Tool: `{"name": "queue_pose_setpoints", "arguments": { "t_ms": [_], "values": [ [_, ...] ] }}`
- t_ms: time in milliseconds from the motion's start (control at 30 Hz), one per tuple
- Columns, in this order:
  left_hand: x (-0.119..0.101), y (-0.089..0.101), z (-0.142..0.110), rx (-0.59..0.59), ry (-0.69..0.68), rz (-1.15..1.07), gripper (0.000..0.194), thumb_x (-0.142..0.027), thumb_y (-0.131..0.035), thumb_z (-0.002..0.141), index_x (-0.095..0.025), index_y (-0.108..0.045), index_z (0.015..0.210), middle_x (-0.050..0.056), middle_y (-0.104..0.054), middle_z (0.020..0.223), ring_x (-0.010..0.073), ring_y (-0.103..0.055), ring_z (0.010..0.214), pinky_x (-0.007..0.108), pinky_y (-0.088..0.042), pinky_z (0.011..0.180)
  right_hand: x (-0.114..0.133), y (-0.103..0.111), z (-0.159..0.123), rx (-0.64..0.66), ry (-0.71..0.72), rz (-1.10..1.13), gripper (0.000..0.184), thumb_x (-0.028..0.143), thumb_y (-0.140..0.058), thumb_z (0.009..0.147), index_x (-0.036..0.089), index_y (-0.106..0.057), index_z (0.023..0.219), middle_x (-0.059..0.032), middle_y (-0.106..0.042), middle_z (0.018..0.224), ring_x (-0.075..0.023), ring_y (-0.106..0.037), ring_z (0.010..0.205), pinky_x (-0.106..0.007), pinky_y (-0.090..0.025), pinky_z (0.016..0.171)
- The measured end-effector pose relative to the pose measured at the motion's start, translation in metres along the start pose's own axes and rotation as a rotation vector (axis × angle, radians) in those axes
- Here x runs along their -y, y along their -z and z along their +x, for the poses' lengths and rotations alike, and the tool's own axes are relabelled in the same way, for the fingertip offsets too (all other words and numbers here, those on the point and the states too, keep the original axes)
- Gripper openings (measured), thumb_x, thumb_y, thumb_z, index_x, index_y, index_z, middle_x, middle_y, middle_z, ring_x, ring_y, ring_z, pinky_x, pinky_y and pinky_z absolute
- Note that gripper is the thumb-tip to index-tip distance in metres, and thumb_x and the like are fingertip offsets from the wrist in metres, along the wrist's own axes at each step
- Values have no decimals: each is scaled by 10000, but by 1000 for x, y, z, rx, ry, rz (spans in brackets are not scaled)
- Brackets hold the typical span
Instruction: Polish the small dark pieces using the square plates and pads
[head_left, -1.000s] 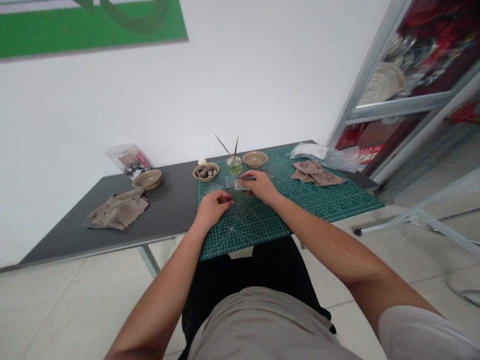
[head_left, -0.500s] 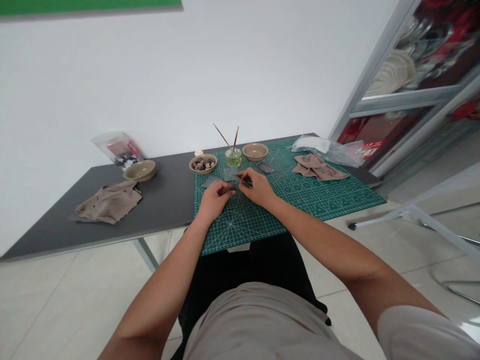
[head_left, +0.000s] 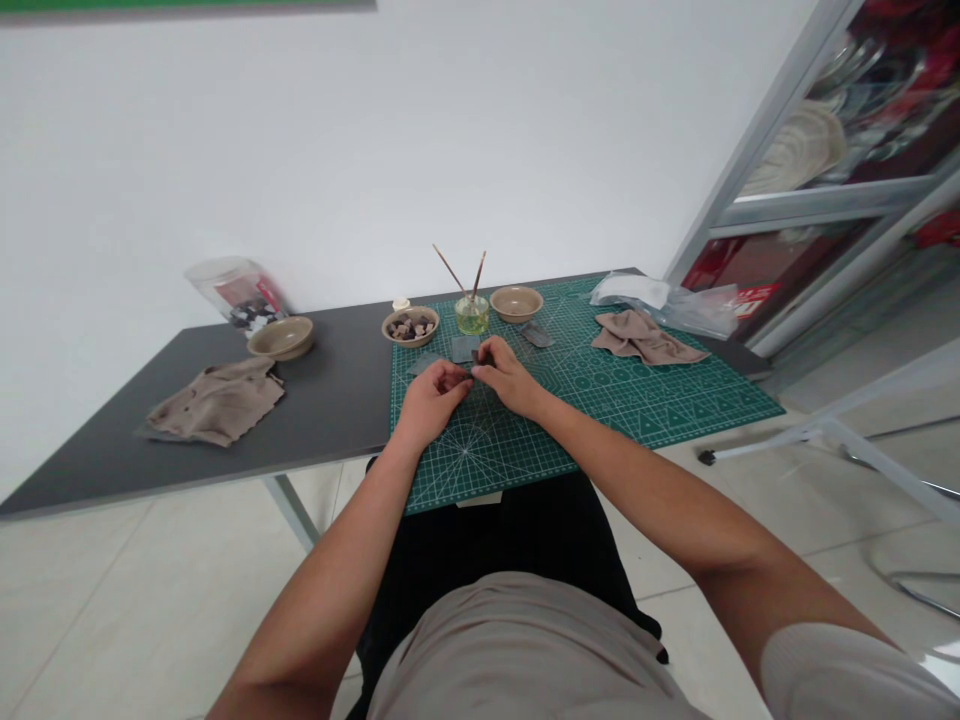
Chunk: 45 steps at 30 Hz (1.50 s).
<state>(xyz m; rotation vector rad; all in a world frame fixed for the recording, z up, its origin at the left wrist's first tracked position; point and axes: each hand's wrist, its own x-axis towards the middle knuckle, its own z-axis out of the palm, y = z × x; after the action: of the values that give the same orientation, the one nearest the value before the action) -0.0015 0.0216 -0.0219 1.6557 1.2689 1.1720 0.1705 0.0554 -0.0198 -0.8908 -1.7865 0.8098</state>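
The person's R hand (head_left: 506, 378) is almost closed, pinching a small dark piece (head_left: 476, 357), mostly hidden, by the L hand (head_left: 429, 405), which is curled; can't tell if it's got anything. Just past them on the green mat (head_left: 637, 395): a flat grey square (head_left: 465, 347), then a jar (head_left: 472, 318) w/ 2 sticks (head_left: 452, 271), btwn a bowl of bits (head_left: 410, 342) & another bowl (head_left: 517, 303).

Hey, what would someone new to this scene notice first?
Probably the big green gridded mat on the dark table, with the left hand and right hand close together over it. Next, perhaps the two thin sticks leaning up from the small clear jar near the mat's far edge, then the crumpled brown cloth on the table's left part.
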Motion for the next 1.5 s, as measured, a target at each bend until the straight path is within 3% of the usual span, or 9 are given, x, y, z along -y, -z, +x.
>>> {"name": "queue_pose_setpoints", "arguments": {
  "t_ms": [133, 267, 533, 733, 867, 1000, 1200, 1367, 1500],
  "values": [
    [-1, 0, 0, -8, 4, 12, 180, -342, -696, 767, -205, -607, 842, -37, -590, 670, 132, -562, 627, 266, -435, 625, -6, -1, 4, 24, -243, 422, 313, 456, -605, 821, 247, -516, 1037, 15, -537, 884, -172, -513, 828, -319, -434, 798],
    [-1, 0, 0, -4, 14, -66, 179, -319, -694, 754, -205, -585, 841, -40, -587, 661, 134, -574, 613, 273, -455, 620, -7, -4, 1, -14, -264, 630, 526, 396, -794, 697, 268, -506, 1117, 49, -546, 845, -137, -537, 765, -264, -445, 719],
    [3, 0, 1, 3, 0, -87, 175, -326, -691, 771, -211, -598, 864, -43, -579, 642, 131, -568, 590, 271, -465, 608, 0, 0, 0, -59, -410, 670, 496, 549, -841, 622, 231, -508, 807, 68, -523, 650, -102, -494, 533, -216, -366, 456],
    [2, -1, 1, -11, 1, -88, 187, -334, -695, 766, -207, -590, 855, -38, -591, 664, 130, -578, 602, 268, -476, 607, -1, -1, 3, -37, -463, 683, 560, 660, -756, 692, 259, -441, 923, 62, -613, 706, -145, -597, 485, -246, -442, 389],
    [2, -1, 1, -15, 6, -118, 191, -326, -691, 758, -205, -576, 852, -40, -593, 673, 123, -575, 596, 262, -482, 597, -6, -4, 3, -78, -468, 704, 624, 544, -834, 627, 275, -381, 962, 79, -629, 740, -168, -635, 537, -291, -518, 431],
    [3, 1, 1, -21, 11, -119, 178, -312, -674, 765, -201, -583, 869, -39, -591, 670, 125, -582, 603, 266, -492, 607, -9, -5, 1, -70, -448, 684, 595, 378, -853, 617, 258, -444, 1031, 64, -639, 781, -138, -629, 605, -243, -503, 482],
    [-1, -1, 0, -20, 4, -108, 198, -336, -686, 756, -205, -572, 852, -43, -575, 664, 123, -571, 606, 266, -491, 609, -5, -9, 3, -85, -469, 587, 296, 415, -710, 799, 231, -505, 906, 31, -595, 807, -127, -583, 607, -274, -541, 482],
    [-1, 0, -1, -19, 4, -104, 170, -303, -668, 751, -206, -559, 839, -49, -554, 634, 116, -549, 580, 254, -453, 588, -2, -12, 2, -118, -435, 521, 302, 371, -689, 824, 269, -439, 957, 72, -518, 748, -109, -544, 518, -216, -483, 363],
    [0, 0, 0, -16, 1, -94, 142, -279, -655, 753, -208, -562, 834, -46, -561, 635, 122, -555, 587, 256, -442, 587, -1, -10, 1, -74, -403, 597, 297, 388, -677, 832, 259, -458, 986, 44, -562, 824, -116, -575, 584, -226, -528, 397]
  ]
}}
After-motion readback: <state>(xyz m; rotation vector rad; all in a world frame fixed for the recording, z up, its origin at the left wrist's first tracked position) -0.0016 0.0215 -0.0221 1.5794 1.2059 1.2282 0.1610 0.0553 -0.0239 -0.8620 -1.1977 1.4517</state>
